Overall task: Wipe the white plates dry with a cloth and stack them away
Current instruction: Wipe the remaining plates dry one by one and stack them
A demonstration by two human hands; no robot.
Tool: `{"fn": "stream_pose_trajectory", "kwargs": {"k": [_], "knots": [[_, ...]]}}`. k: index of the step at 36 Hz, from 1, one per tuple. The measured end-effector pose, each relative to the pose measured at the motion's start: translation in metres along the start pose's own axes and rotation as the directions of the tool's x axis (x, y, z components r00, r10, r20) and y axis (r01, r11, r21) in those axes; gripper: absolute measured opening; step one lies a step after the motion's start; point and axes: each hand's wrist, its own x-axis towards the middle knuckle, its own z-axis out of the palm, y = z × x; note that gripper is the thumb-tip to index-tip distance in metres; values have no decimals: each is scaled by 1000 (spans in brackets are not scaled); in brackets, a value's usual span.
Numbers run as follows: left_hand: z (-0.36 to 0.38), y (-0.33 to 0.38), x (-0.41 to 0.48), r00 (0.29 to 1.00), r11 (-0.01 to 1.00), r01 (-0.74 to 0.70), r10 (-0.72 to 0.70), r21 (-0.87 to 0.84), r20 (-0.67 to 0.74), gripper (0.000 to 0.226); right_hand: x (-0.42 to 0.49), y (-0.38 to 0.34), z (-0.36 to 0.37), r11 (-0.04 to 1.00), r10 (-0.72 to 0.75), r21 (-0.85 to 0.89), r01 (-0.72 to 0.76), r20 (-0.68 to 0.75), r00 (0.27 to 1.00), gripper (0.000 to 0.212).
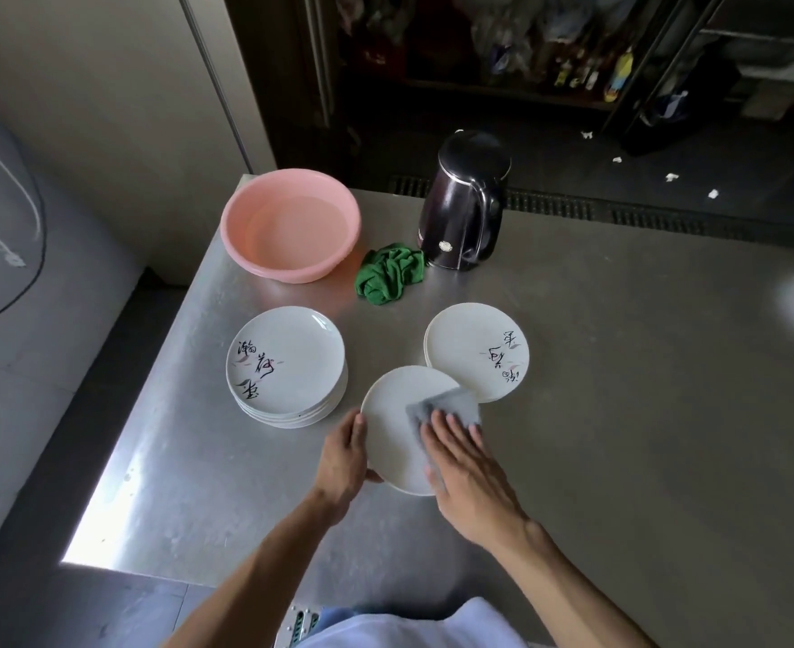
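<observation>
1. Wiping step: the left hand point(343, 456) grips the rim of a round white plate point(390, 427) at lower centre; the right hand point(462, 456), fingers flat, presses a grey cloth point(441, 404) on it.
2. The next move likely calls for stacking it on the short white plate pile point(469, 343) at centre right.

Illegible calligraphy, left plates point(292, 339), right plates point(460, 343)

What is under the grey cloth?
A white plate, gripped at its rim by the left hand. The right hand presses the grey cloth on it. The covered patch of plate cannot be seen.
</observation>
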Motion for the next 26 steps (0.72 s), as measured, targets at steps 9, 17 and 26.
{"fn": "stream_pose_trajectory", "kwargs": {"k": [9, 17, 26], "knots": [[36, 17, 25, 996, 999, -21, 17, -42, -89, 34, 25, -20, -19, 982, -125, 132, 137, -93, 988, 48], [74, 43, 65, 984, 995, 19, -35, -97, -175, 27, 0, 3, -29, 895, 245, 436, -89, -317, 916, 36], [101, 45, 87, 957, 987, 158, -155, -9, -244, 26, -16, 21, -30, 824, 394, 516, -236, -221, 892, 30]]}}
